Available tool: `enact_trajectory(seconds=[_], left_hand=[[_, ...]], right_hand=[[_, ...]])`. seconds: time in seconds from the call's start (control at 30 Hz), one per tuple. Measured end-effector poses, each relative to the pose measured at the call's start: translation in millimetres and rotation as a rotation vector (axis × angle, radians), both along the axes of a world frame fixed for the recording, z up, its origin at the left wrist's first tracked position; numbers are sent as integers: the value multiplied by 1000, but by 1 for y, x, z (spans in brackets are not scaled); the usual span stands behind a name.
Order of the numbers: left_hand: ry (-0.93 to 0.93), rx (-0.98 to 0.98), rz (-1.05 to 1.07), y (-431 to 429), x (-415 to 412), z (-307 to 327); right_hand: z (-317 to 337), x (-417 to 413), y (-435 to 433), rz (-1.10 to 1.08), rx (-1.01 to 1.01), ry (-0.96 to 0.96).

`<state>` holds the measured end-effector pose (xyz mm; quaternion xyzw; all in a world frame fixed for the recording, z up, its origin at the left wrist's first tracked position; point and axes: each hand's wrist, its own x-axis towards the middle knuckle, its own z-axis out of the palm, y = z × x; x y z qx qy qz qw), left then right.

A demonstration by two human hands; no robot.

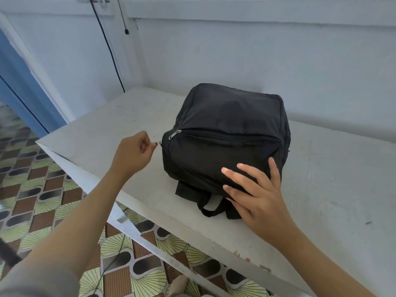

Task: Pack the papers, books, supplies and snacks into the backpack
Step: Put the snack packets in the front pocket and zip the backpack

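One zip pull in L hand, R hand on backpack.

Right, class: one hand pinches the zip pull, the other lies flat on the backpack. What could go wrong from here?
1. The left hand pinches the tiny zip pull by fingertips alone; a hard tug may make it slip free.
2. The right hand only presses flat on the backpack, so it might slide along the table toward the pull.
3. Slack cloth beside the zip could catch in it.
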<state>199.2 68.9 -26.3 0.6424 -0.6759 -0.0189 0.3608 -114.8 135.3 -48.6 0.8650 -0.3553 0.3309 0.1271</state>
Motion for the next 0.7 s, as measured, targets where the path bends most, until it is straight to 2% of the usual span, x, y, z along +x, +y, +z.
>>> enact_trajectory(seconds=[0.2, 0.53, 0.6, 0.7], left_hand=[[-70, 50, 2, -40, 1, 4], [-69, 158, -1, -72, -1, 3], [-102, 118, -36, -67, 2, 5], [-68, -44, -171, -47, -5, 10]], right_hand=[[-1, 2, 4, 27, -14, -18], [-7, 0, 6, 25, -56, 6], [-8, -4, 6, -4, -37, 49], [-7, -16, 7, -48, 27, 78]])
